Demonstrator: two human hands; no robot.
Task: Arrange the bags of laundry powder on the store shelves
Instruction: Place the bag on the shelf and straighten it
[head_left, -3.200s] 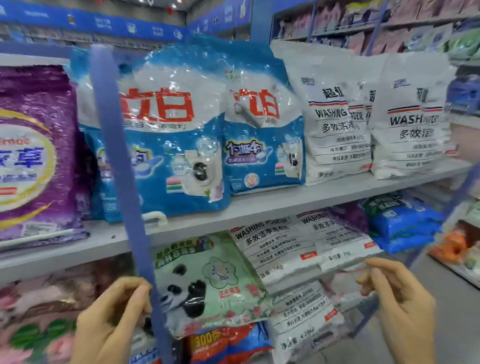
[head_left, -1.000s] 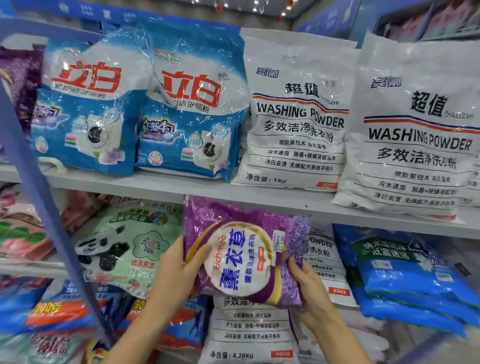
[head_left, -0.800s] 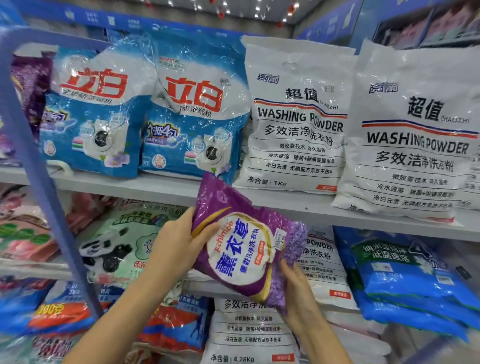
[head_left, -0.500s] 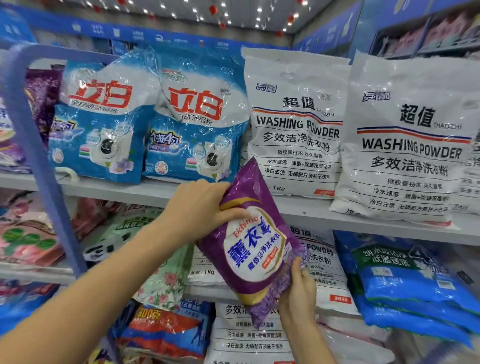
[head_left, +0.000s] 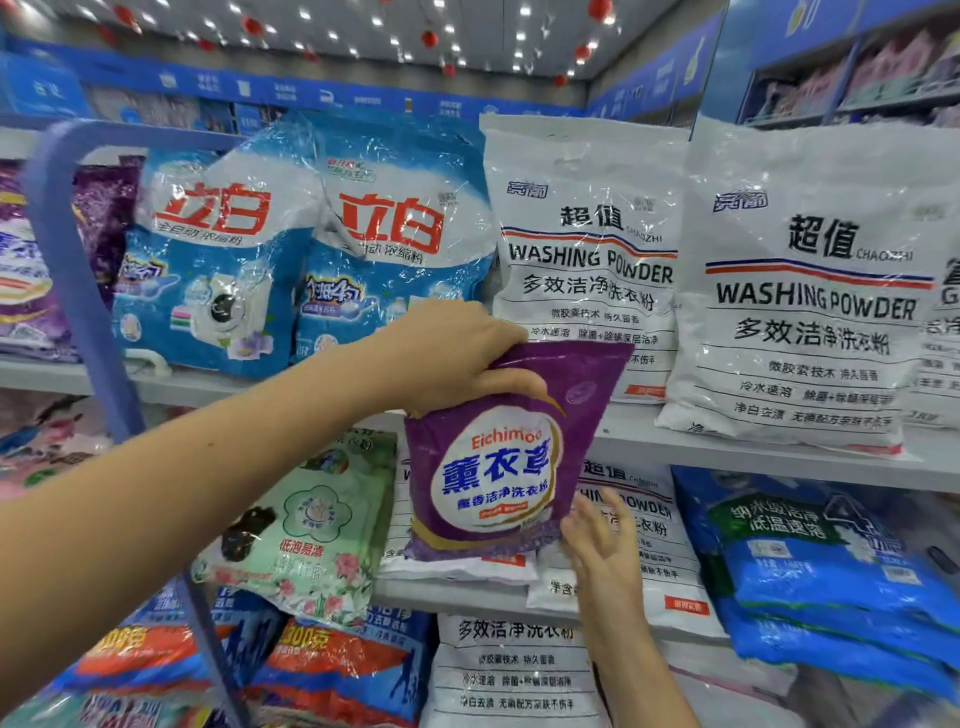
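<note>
1. At shelf front, mid-frame: purple bag (head_left: 498, 467) hangs upright, long axis roughly vertical w/ a slight tilt, top edge leaning right, in front of the middle shelf (head_left: 753, 457) lip.
2. Left hand (head_left: 457, 358) = the grip: fingers closed tight round bag's top-left corner, pinching the crumpled film; it carries the weight from above.
3. Right hand (head_left: 597, 551) sits at bag's lower-right corner, fingers spread and loose, at most brushing the edge; holds nothing.
4. Key relation: bag body hangs straight below the left grip, so bottom end swings free. Right hand is nearer that end, best placed to steer it.
5. Behind/below bag: flat white bags (head_left: 639, 525) on lower shelf; blue bags (head_left: 831, 561) to right.
6. Prob. next: lay it flat or stand it; target spot can't tell.
</note>
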